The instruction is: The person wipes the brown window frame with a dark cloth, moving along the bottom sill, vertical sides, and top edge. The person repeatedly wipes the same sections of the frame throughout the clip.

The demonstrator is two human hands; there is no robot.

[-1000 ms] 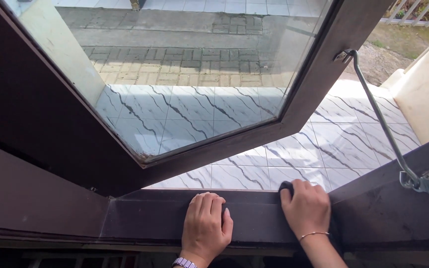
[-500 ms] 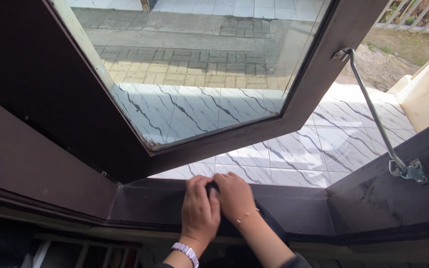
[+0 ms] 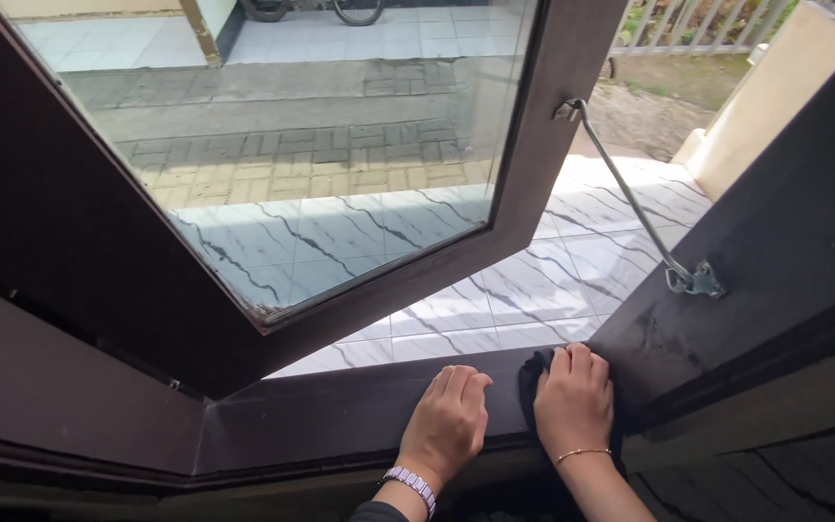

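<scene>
Two hands rest on the dark brown window sill [image 3: 340, 416]. The left hand [image 3: 448, 421] lies flat, palm down, fingers pressed together and extended; a watch [image 3: 411, 484] circles its wrist. The right hand [image 3: 573, 401] lies just beside it, fingers together and curled over one dark cloth [image 3: 532, 377], pressing it against the sill at the right corner; a thin bracelet [image 3: 583, 452] sits on that wrist. Beyond, one open window sash [image 3: 543, 126] with a glass pane [image 3: 311, 145] stands outward, held by one metal stay arm [image 3: 630, 198]. White marbled floor tiles [image 3: 533, 290] lie below outside
</scene>
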